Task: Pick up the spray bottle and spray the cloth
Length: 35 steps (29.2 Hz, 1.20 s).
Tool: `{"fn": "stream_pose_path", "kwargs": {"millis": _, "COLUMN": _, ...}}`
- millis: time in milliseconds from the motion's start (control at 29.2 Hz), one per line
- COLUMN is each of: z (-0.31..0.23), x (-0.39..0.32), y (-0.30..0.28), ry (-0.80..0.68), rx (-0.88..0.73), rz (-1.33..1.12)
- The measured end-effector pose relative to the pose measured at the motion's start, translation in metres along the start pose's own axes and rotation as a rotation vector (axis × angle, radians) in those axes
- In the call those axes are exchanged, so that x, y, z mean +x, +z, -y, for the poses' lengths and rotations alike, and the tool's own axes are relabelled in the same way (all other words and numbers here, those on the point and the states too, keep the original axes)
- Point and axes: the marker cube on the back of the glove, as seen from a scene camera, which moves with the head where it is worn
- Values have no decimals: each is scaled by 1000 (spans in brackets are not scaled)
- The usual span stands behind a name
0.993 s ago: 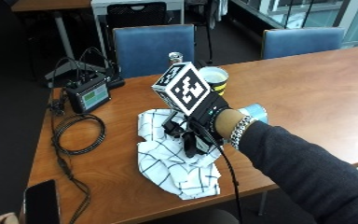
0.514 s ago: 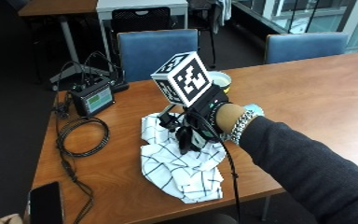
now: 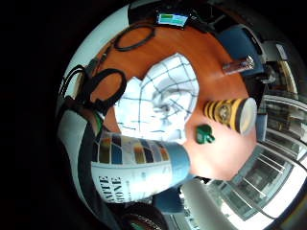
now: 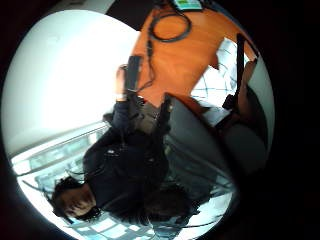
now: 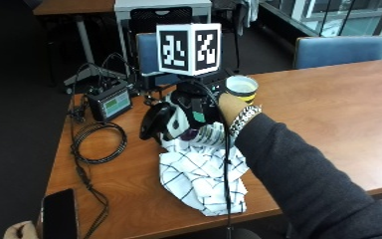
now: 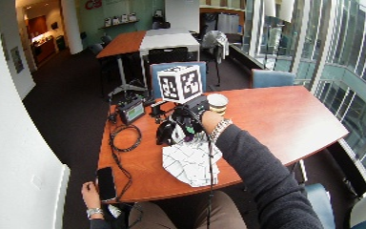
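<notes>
While the right hand (image 5: 201,107) grips the spray bottle (image 5: 207,134) lifted off the table (image 5: 323,99), held just above the checked cloth (image 5: 201,174), pickup appears complete. Spraying seemingly remains outstanding; no mist is visible.

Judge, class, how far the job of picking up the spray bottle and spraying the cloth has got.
Done: the gloved right hand grips the spray bottle and holds it off the table. In hand: the bottle is held above the checked cloth. Left: the spraying; no mist or wet patch shows on the cloth.
</notes>
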Motion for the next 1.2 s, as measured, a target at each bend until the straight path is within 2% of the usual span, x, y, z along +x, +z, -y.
{"fn": "stream_pose_path", "kwargs": {"millis": 308, "z": 31, "x": -35, "y": -2, "ry": -186, "rx": 228, "rz": 479}}
{"fn": "stream_pose_path", "kwargs": {"millis": 651, "z": 61, "x": -61, "y": 26, "ry": -205, "rx": 530, "rz": 773}}
{"fn": "stream_pose_path", "kwargs": {"millis": 959, "z": 80, "x": -50, "y": 73, "ry": -146, "rx": 588, "rz": 829}}
{"fn": "stream_pose_path", "kwargs": {"millis": 1199, "z": 86, "x": -47, "y": 76, "ry": -143, "rx": 593, "rz": 797}}
